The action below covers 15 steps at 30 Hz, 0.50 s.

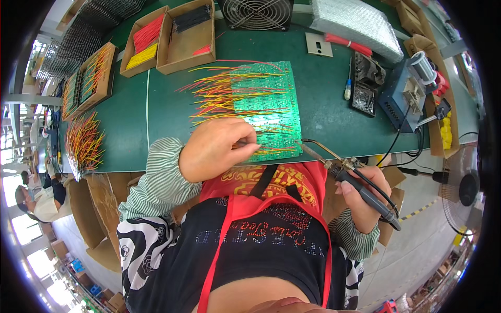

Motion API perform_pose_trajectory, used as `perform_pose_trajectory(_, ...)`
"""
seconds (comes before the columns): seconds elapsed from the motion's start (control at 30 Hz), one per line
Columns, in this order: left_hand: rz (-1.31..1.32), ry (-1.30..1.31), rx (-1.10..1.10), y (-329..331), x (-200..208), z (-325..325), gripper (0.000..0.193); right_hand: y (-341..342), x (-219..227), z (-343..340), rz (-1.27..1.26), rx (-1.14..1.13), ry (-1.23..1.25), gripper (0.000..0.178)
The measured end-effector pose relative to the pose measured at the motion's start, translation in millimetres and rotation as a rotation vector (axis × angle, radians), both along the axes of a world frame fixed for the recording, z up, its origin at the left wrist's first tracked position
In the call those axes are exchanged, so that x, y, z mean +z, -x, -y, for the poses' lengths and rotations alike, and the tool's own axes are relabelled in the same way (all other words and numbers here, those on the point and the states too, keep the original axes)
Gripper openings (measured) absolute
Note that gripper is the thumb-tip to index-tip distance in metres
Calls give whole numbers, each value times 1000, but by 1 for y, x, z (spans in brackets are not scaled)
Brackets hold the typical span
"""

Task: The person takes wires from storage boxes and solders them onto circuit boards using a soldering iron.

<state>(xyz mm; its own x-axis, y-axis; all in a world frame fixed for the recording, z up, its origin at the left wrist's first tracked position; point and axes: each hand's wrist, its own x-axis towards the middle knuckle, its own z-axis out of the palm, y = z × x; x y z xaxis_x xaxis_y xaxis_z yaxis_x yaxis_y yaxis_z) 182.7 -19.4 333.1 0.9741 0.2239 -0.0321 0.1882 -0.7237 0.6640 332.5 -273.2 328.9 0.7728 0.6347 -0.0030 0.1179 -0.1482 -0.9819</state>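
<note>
A green circuit board panel (289,104) lies on the table before me, with many thin red and yellow wires (216,107) running out over its left side. My left hand (219,148) is over the board's near left corner, thumb and forefinger pinched on a thin wire (274,151) whose far part lies along the near row. In my right hand (368,195) is a soldering iron (368,198) with a curved solder feed tube (323,147). The iron's tip touches or nearly touches the board's near right edge; I cannot tell which.
Cardboard boxes of cut wires (185,47) stand at the back left. Bundled wires (83,143) lie at the left table edge. A fan (255,13) is at the back. To the right are a screwdriver (347,88), a black tray (364,99) and a blue solder feeder (399,96).
</note>
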Motion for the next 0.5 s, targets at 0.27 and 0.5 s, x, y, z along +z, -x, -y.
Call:
perform_pose_trajectory(0.27, 103, -307, 75, 30, -22, 20, 7, 9, -4, -12, 146, 175, 80, 21)
perform_pose_trajectory(0.5, 41, -26, 103, 32, -25, 9, 9, 18, -6, -19, 203, 269, 70, 21)
